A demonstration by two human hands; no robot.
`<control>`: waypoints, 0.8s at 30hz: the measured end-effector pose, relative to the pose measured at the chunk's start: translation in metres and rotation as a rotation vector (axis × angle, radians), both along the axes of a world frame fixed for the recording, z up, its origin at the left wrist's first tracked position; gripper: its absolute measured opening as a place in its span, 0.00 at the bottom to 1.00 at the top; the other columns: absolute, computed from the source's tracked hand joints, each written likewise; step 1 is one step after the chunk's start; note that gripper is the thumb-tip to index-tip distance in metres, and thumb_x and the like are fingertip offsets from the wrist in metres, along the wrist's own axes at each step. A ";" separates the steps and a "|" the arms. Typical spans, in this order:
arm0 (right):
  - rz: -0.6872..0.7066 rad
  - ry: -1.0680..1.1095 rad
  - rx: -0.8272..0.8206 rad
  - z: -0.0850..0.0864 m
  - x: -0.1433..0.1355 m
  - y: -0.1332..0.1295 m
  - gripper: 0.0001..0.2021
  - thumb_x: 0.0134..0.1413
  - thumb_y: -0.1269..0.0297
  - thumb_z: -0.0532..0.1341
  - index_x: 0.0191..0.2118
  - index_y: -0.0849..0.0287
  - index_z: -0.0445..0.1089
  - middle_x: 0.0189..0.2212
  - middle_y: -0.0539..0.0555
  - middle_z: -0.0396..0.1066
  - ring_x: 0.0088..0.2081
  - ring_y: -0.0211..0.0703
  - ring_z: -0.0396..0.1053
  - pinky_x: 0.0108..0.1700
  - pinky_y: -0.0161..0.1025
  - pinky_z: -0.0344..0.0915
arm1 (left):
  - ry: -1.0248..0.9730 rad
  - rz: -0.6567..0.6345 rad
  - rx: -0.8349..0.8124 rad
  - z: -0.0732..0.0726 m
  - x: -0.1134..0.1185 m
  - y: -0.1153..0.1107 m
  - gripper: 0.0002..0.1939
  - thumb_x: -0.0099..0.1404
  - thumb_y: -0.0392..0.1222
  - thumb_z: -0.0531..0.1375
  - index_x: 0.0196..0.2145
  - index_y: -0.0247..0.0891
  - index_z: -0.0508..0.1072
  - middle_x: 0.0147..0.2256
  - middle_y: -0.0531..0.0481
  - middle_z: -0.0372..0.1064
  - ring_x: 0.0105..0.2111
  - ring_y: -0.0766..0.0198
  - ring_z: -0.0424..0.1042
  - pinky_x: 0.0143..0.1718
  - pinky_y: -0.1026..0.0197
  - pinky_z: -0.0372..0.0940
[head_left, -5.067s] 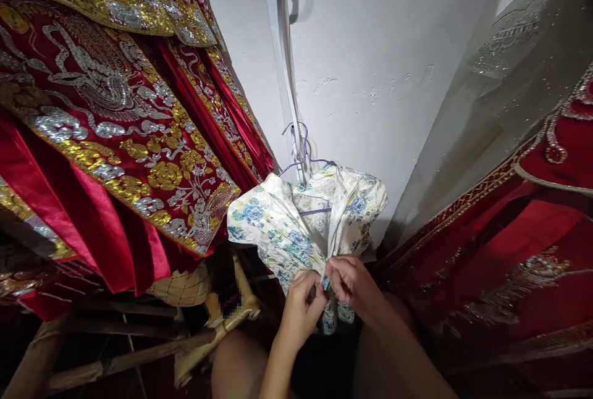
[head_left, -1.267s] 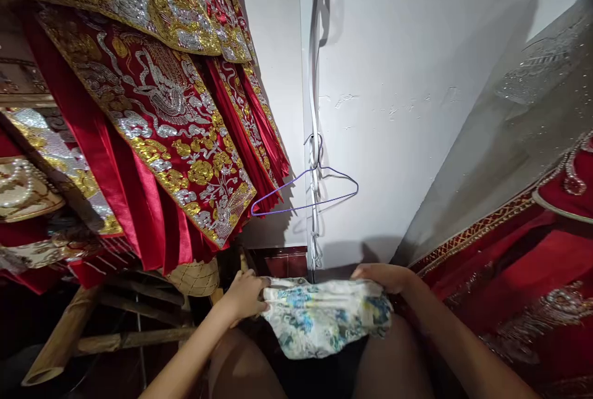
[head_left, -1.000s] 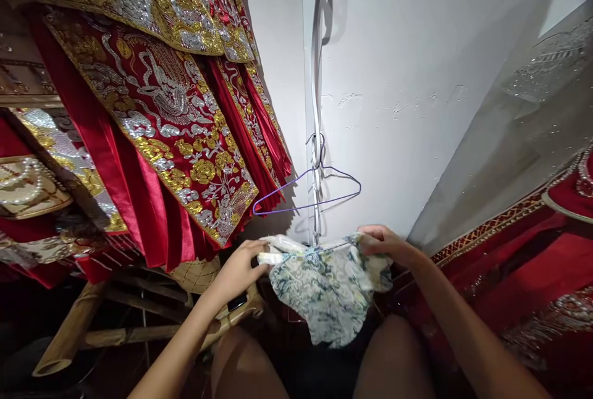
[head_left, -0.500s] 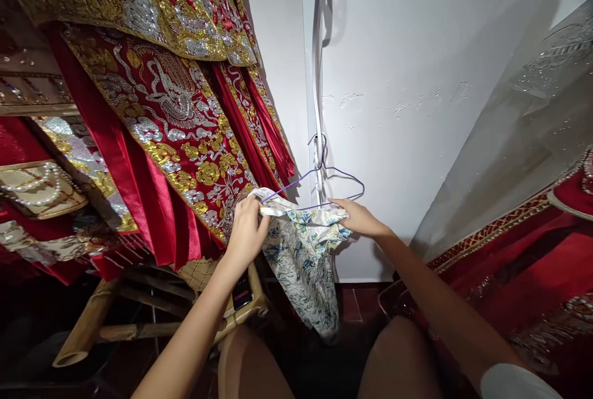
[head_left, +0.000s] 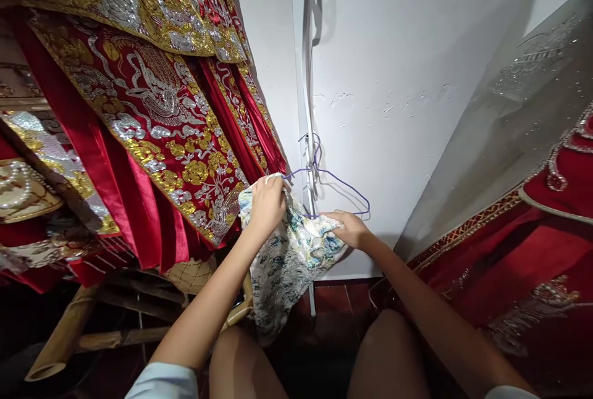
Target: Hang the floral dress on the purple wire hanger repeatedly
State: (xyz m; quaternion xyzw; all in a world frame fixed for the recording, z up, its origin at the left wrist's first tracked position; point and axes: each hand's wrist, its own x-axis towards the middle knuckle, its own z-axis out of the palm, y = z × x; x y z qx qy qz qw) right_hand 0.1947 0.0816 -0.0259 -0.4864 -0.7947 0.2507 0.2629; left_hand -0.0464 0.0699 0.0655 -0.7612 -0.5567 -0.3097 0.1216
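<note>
Floral garment [head_left: 296, 247] is up at the purple hanger [head_left: 345, 184], held by both hands, bunched between and below them. Left hand [head_left: 269, 204]: grip closed over the garment's left shoulder area, knuckles up, cloth wrapped around the hanger's left arm. Right hand [head_left: 351, 230]: grip pinching the garment's other upper edge, just below the hanger's right arm, which is bare out to its tip. Exact thumb placement on the left is hidden. Garment is off-white with blue, green and yellow flower print, creased, its lower part hanging in a loose tapered drop down past the left forearm; inner side looks duller and patterned. Hanger hangs by its hook at a white upright strip [head_left: 306, 78], near the white wall [head_left: 393, 47]. 1 red embroidered costume [head_left: 162, 115] hangs just left.
</note>
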 end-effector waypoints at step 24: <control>-0.533 0.247 0.350 0.050 0.092 0.001 0.37 0.47 0.64 0.62 0.65 0.60 0.59 0.26 0.49 0.69 0.30 0.47 0.69 0.34 0.38 0.62 | -0.219 -0.135 -0.080 -0.030 0.001 0.037 0.12 0.71 0.39 0.48 0.40 0.39 0.71 0.36 0.47 0.55 0.39 0.56 0.64 0.41 0.56 0.64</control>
